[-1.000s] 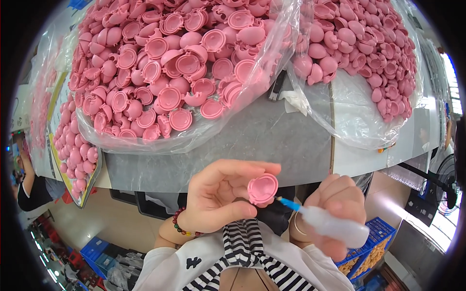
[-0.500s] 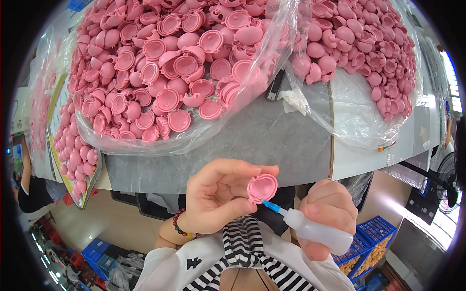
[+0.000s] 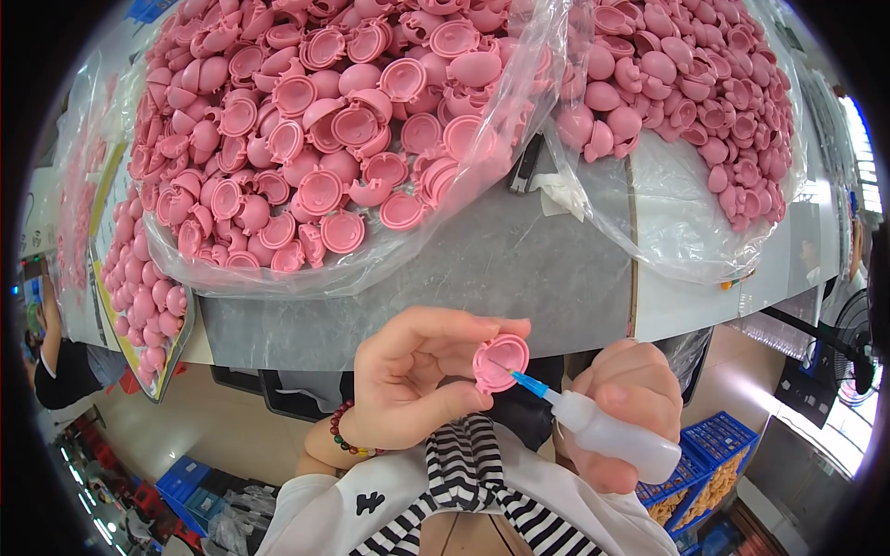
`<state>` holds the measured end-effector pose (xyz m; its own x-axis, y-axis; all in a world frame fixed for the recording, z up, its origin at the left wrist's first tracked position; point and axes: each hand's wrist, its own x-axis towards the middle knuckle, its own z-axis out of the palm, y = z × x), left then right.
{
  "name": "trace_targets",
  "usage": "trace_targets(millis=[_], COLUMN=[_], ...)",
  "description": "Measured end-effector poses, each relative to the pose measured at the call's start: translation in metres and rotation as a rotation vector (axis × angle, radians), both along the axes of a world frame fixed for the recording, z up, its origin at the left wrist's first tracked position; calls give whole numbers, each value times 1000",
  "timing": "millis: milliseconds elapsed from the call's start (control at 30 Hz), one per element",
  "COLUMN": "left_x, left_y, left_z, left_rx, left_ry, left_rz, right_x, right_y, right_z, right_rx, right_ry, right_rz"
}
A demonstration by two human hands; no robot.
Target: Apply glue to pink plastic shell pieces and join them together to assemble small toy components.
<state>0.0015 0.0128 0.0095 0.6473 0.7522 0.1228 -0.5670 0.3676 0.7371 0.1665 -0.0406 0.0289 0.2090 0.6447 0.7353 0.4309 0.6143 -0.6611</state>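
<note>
Head view: a small round pink plastic shell half point(image 3: 502, 360) is held up in front of the near edge of the grey worktable point(image 3: 519, 269), its hollow side turned toward the camera. It is pinched at its rim by the left hand point(image 3: 417, 380), with the thumb pressed against the lower edge and the fingers curled over the top, so the hand is closed on the piece. A string of dark red beads point(image 3: 345, 437) is worn on the left wrist.

A small translucent white squeeze bottle with a blue needle tip point(image 3: 612, 431) is gripped in the right hand point(image 3: 621, 412), the fingers being wrapped fully round its body. The blue tip is pointed up and to the left, and its fine end is laid inside the hollow of the shell half, touching or almost touching the inner surface.

On the worktable, well beyond the hands, a large heap of like pink shell halves point(image 3: 315, 157) is spread on a clear plastic bag point(image 3: 519, 102). A second heap of pink shells point(image 3: 686, 93) is seen to the right in another clear bag. Blue plastic crates point(image 3: 718, 445) are stood on the floor at the lower right.
</note>
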Motion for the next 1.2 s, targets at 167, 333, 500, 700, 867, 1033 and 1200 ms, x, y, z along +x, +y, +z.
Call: trace_targets(millis=[167,333,500,700,867,1033,1200], left_x=[-1,1,2,5,0,3,1], left_y=[1,-2,-2,1,5,6,7], left_z=[2,8,11,0,-13,-12,-6], left_rx=[43,149,316,201,-152,-395,-316], left_ry=[39,197,400,63,-341,-501,-411], left_rz=[15,149,280,188,-140,-341,-257], right_x=[0,0,0,35,133,246,242], right_y=[2,3,4,-12,-32,-73,-63], right_z=[-2,0,-1,-11,0,-26,-30], right_rx=[39,-2,-4,157,-126,-306,-394], right_ry=[20,-40,-38,80,168,95,200], right_rz=[-53,-40,-42,-575,-1008,-1007,-938])
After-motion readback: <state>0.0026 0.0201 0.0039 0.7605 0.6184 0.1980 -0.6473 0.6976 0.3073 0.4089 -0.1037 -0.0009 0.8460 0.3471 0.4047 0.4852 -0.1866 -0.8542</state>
